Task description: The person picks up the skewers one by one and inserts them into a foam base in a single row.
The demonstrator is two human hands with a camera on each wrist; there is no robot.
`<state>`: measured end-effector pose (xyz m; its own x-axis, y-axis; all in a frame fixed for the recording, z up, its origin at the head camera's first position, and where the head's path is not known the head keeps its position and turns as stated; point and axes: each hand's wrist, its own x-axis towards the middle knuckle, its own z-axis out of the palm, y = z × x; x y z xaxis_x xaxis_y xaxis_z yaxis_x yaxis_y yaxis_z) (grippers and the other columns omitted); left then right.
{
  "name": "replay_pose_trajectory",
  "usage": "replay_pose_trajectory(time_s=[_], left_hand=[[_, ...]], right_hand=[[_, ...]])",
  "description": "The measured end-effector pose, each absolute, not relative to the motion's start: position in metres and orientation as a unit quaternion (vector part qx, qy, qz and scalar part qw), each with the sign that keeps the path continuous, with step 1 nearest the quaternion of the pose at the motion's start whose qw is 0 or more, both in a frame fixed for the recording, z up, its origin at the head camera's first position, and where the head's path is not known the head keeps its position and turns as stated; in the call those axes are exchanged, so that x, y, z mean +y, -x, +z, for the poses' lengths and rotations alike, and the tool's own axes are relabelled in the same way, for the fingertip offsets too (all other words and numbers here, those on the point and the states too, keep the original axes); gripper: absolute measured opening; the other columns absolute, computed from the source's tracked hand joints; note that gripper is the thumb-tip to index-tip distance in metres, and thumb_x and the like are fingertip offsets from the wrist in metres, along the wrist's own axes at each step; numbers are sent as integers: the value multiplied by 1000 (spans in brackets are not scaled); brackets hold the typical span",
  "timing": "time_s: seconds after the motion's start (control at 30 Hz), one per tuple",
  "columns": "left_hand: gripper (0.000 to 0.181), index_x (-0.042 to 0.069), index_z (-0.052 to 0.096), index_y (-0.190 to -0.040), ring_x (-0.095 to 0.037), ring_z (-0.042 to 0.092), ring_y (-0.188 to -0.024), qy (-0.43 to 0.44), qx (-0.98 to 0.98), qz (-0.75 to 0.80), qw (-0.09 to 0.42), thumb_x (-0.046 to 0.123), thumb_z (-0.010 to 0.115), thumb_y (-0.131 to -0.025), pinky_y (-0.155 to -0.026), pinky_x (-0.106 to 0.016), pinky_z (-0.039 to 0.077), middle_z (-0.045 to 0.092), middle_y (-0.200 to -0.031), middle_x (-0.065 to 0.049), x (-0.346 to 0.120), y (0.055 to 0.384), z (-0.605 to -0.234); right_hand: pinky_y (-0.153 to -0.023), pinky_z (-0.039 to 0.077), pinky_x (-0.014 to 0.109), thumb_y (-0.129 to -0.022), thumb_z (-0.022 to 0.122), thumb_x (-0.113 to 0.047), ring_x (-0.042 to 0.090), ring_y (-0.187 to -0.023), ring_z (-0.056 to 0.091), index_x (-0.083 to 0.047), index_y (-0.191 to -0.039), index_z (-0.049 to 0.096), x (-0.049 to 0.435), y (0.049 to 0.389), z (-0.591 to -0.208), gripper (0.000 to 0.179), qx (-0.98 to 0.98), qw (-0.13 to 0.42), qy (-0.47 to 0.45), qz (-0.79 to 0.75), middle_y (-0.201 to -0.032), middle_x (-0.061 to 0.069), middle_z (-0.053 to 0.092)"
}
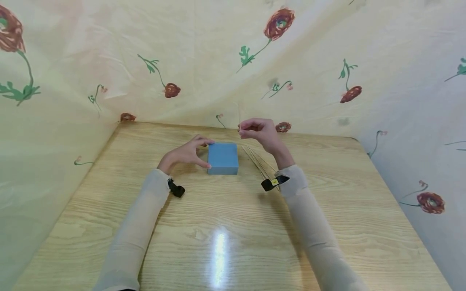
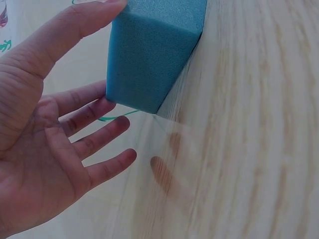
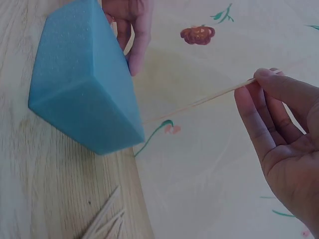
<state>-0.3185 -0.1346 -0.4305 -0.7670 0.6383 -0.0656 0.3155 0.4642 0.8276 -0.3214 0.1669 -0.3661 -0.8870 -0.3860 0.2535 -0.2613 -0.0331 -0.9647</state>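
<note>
A blue foam block (image 1: 223,155) stands on the wooden table. My left hand (image 1: 185,154) holds it by its left side, thumb at the near corner and fingertips at the far one. In the left wrist view, the lower fingers (image 2: 107,172) are spread apart from the block. Raised above the block's far right side, my right hand (image 1: 264,133) pinches a thin wooden skewer (image 3: 199,102) between thumb and fingertips. In the head view that skewer points upward. Several more skewers (image 1: 259,163) lie on the table to the right of the block, partly beneath my right wrist.
The pale wooden table (image 1: 174,242) ends at a flower-printed cloth (image 1: 204,52) that hangs behind it and along both sides. A black camera (image 1: 177,189) is strapped to my left wrist, another camera (image 1: 268,184) to my right.
</note>
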Motion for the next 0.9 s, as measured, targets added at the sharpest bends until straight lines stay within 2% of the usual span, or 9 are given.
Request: replay_pose_trajectory(time_s=[0.37,0.6,0.77,0.9], left_hand=[[89,11,40,-156,-37,28,-146,-290,835,432,180,17,88,-81,-119,-58,30,26,-158,-14,-135,320,-430],[87,10,40,-156,-38,28,-145,-294,830,437,181,17,86,-83,-119,-61,28,28,-156,-15,-135,320,-431],[87,10,41,-155,-38,30,-145,-295,833,434,176,17,87,-82,-119,-59,28,30,-153,-15,-135,322,-432],[88,11,41,-156,-37,30,-144,-293,834,431,179,19,87,-82,-119,-59,30,30,-152,-14,-136,321,-431]], right_hand=[[-80,61,28,-90,71,9,14,-87,71,-9,-91,76,132,325,-363,18,685,22,249,-685,-95,0,73],[-81,61,30,-91,72,5,30,-93,70,1,-95,74,114,328,-365,6,694,-3,272,-666,-97,3,73],[-82,61,29,-92,70,6,20,-89,71,13,-99,69,102,331,-369,10,694,-6,281,-663,-94,2,73],[-82,60,28,-93,69,6,18,-90,71,7,-98,71,96,332,-372,6,693,3,277,-666,-97,6,73]])
